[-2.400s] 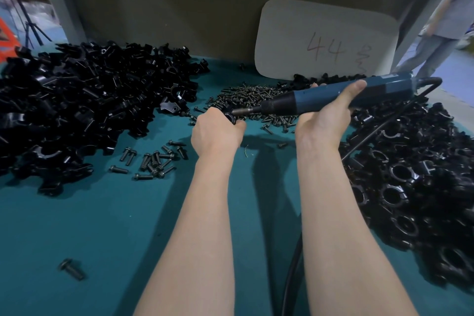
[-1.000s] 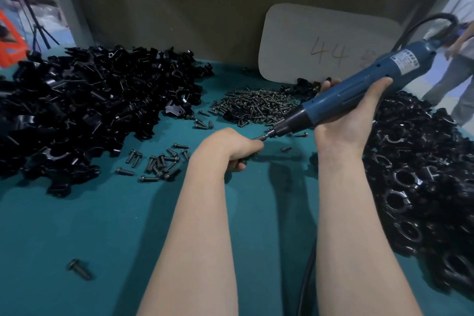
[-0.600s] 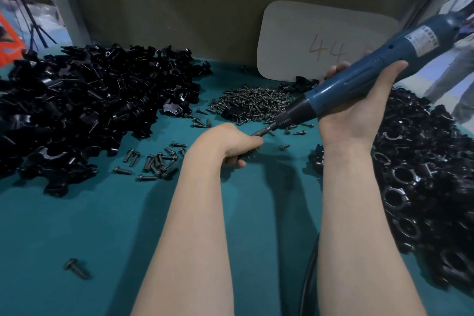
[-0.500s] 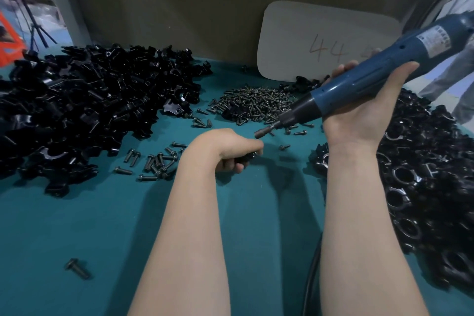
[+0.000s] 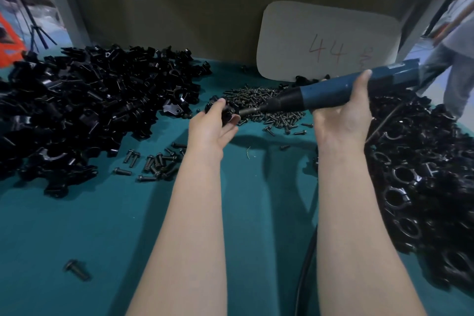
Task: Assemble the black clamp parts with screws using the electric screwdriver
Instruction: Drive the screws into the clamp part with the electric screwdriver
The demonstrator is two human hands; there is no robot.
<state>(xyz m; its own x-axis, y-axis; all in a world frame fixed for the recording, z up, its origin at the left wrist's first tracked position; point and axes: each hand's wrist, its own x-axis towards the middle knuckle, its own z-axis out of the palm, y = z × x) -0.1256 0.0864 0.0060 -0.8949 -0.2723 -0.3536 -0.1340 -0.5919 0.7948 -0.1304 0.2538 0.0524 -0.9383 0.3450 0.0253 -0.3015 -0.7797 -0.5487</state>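
Observation:
My left hand (image 5: 211, 128) holds a small black clamp part (image 5: 223, 113) raised above the teal table (image 5: 77, 213), thumb and fingers around it. My right hand (image 5: 342, 117) grips the blue electric screwdriver (image 5: 333, 95), which lies almost level, its bit (image 5: 247, 111) touching the clamp part. A heap of small dark screws (image 5: 261, 102) lies just behind my hands. Loose black clamp parts (image 5: 89, 100) are piled at the left. Assembled ring-shaped clamps (image 5: 423, 174) are piled at the right.
Larger black bolts (image 5: 154, 161) lie scattered left of my left forearm, and one lone bolt (image 5: 77, 270) sits near the front left. A white card marked 44 (image 5: 328, 41) leans on the back wall. The screwdriver's cable (image 5: 304, 264) runs along my right forearm. A person (image 5: 456, 59) stands at the far right.
My left hand has risen from the table with the clamp part and turned palm-up. The screwdriver has swung from steeply tilted to nearly level, its bit now against the part.

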